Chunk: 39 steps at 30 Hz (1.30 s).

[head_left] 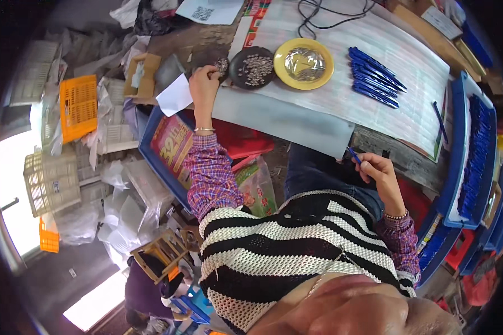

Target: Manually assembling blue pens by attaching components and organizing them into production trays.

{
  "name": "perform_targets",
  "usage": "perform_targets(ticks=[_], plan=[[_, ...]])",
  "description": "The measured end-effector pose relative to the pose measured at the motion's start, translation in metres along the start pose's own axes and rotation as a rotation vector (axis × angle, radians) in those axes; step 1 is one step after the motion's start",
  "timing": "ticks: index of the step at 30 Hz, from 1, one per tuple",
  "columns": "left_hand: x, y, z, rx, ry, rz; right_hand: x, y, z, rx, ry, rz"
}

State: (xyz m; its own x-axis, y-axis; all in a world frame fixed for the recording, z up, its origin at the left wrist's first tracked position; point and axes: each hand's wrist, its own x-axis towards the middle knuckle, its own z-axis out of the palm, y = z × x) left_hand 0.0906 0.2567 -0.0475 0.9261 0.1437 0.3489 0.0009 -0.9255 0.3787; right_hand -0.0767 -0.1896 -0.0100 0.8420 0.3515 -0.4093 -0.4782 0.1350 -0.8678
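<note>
At the near edge of the bench (401, 158), the left hand (205, 84), grip unclear, curls beside small metal parts (223, 65) while the right hand (375, 170) pinches a blue pen piece (354, 154).

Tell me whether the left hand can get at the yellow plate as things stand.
Probably yes: the black plate lies between the left hand and the yellow plate, but it looks shallow, so the hand could likely pass over it.

Left to right across the table (176, 47) we go: paper sheet (175, 96), left hand (205, 81), plate (241, 52) of metal parts (257, 70), bowl (327, 64) of metal pieces (306, 64) (rims touching, or nearly), bundle of pens (373, 78), and, beyond the right edge, a bin (458, 134) with more pens (476, 156) inside.
</note>
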Motion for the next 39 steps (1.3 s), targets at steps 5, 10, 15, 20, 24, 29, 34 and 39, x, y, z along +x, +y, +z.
perform_targets(ticks=[5, 10, 15, 20, 24, 29, 34, 39], plan=[[0.001, 0.004, -0.003, 0.001, 0.032, -0.007, 0.0, 0.004, -0.003, 0.007, -0.022, 0.005], [-0.002, 0.009, -0.008, -0.169, 0.058, -0.108, -0.001, 0.007, -0.006, -0.001, -0.021, 0.016], [-0.003, 0.013, -0.019, -0.198, 0.084, -0.084, -0.003, 0.003, -0.004, 0.017, 0.001, 0.001], [0.001, 0.003, -0.019, -0.361, 0.05, -0.063, -0.003, 0.001, -0.008, -0.019, 0.037, -0.028], [-0.005, 0.039, -0.018, -0.747, -0.079, -0.18, -0.005, -0.015, -0.005, -0.176, 0.158, -0.054], [-0.029, 0.148, -0.022, -0.895, -0.471, 0.022, -0.003, -0.014, -0.009, -0.538, 0.221, -0.426], [-0.065, 0.231, -0.006, -1.066, -0.885, 0.319, -0.014, -0.022, -0.003, -0.685, 0.226, -0.484], [-0.083, 0.26, -0.002, -0.961, -1.113, 0.407, -0.017, -0.018, -0.003, -0.739, 0.226, -0.501]])
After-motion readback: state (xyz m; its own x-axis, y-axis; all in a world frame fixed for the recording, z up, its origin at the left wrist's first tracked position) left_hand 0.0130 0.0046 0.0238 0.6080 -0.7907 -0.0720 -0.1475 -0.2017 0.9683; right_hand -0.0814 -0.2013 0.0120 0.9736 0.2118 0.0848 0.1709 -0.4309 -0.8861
